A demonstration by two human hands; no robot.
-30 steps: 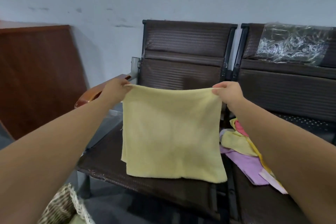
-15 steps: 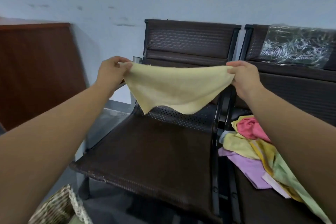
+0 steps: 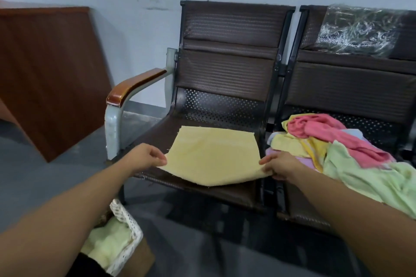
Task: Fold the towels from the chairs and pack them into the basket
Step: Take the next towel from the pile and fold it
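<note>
A yellow towel (image 3: 213, 155) lies spread on the seat of the left brown chair (image 3: 227, 189), its far edge flat and its near edge lifted. My left hand (image 3: 144, 157) pinches the near left corner. My right hand (image 3: 280, 165) pinches the near right corner. On the right chair (image 3: 351, 87) a heap of towels (image 3: 337, 150) lies loose: pink, yellow, purple and light green. The woven basket (image 3: 126, 220) stands on the floor at lower left, partly behind my left arm, with a pale green towel (image 3: 108, 243) inside.
The left chair has a wooden armrest (image 3: 135, 85) on a grey metal post. A brown wooden panel (image 3: 49, 69) leans at the far left. Crumpled clear plastic (image 3: 358, 29) hangs over the right chair's backrest. Grey floor lies in front of the chairs.
The yellow towel was held up in the air by its top corners; both hands have come down and laid it flat on the left seat. The view has tilted downward.
</note>
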